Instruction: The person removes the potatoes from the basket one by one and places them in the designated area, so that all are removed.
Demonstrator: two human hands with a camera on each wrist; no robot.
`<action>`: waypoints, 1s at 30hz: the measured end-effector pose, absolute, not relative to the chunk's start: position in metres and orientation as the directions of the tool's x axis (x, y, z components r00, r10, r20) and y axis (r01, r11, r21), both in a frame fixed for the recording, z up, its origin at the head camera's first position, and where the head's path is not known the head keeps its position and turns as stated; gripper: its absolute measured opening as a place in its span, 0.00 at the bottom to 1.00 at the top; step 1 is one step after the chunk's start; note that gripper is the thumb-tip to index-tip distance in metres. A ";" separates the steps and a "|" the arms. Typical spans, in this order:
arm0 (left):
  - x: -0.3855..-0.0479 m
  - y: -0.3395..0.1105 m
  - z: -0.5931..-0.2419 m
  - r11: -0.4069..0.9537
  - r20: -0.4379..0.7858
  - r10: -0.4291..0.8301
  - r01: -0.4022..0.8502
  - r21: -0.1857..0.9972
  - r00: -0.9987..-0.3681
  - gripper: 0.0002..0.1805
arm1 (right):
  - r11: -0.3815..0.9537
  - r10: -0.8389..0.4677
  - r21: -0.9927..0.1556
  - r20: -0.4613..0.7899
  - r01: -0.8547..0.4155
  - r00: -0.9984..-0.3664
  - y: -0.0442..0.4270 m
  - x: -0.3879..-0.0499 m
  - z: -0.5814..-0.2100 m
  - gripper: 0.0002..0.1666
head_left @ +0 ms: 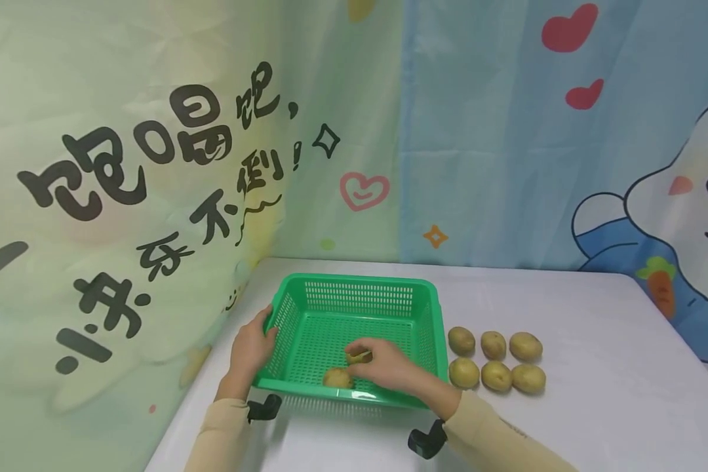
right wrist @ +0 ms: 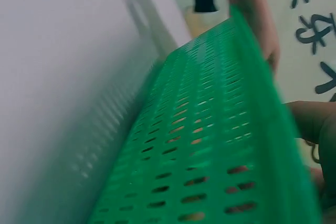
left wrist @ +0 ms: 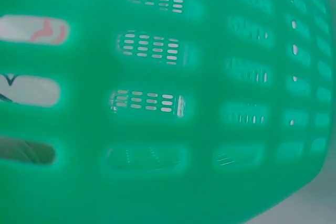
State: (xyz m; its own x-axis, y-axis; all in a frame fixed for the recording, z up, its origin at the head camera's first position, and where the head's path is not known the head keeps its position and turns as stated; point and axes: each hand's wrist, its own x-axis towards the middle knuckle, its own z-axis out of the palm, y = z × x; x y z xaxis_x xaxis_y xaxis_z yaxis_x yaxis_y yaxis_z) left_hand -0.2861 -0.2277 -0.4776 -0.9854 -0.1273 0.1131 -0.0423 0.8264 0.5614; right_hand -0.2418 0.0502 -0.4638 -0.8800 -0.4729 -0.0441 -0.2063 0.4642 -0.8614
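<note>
A green plastic basket with slotted walls sits on the white table. On its left rim my left hand grips, thumb at the inner side and fingers along the outside. My right hand reaches over the near rim and holds a potato between thumb and fingers, low inside the basket. Just left of it, another potato lies near the front wall. In the left wrist view the basket's slotted wall fills most of the picture. The right wrist view shows the basket's outer wall and part of the right hand.
Several potatoes lie in two rows on the table, right of the basket. A printed curtain hangs behind and to the left. Black wrist mounts stick out below both wrists.
</note>
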 end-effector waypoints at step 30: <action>-0.283 -0.227 -0.476 0.808 0.087 -0.152 -0.073 0.584 -0.984 0.29 | 0.512 -0.690 -0.768 -0.100 -0.386 -0.716 0.023 -0.263 -0.490 0.33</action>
State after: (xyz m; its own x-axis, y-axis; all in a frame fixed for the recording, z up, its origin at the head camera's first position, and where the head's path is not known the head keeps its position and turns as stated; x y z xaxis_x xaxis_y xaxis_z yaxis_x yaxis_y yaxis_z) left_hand -0.2832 -0.2273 -0.4760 -0.9845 -0.1524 0.0872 -0.0734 0.8084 0.5841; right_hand -0.2625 0.0232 -0.4899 -0.7165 -0.6904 -0.1001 -0.3857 0.5116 -0.7678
